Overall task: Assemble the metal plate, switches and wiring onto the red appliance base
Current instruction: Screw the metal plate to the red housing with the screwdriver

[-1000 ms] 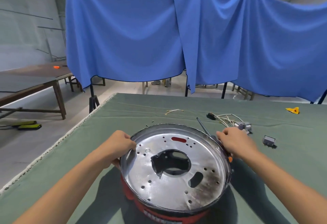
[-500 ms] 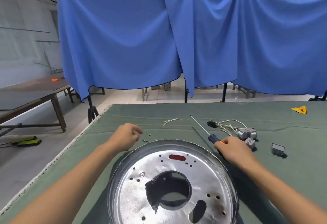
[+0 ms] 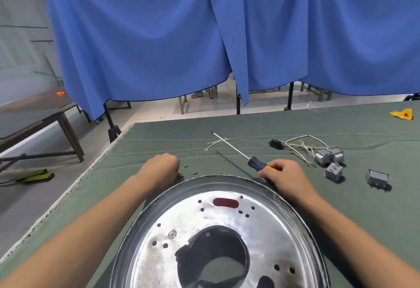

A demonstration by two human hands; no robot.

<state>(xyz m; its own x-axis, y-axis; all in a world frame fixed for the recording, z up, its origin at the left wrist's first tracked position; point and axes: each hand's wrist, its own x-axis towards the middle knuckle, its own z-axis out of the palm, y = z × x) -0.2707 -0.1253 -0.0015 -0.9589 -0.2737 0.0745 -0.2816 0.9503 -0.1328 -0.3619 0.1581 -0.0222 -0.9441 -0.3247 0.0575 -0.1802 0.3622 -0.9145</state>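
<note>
Here the left hand (image 3: pixel 162 166) is curling over small screws (image 3: pixel 190 169) on the bench (image 3: pixel 363 208), likely picking one, the metal plate (image 3: pixel 218 237) is sitting nearest, and the right hand (image 3: pixel 286 176) is gripping the screwdriver (image 3: pixel 241 154) ready for fastening.

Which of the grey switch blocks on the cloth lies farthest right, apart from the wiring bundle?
The lone grey switch block, standing by itself on the green cloth. The other three cluster together at the end of the white wires.

small round stamp on metal plate (image 3: pixel 204 242), unreadable; no legible text
</note>
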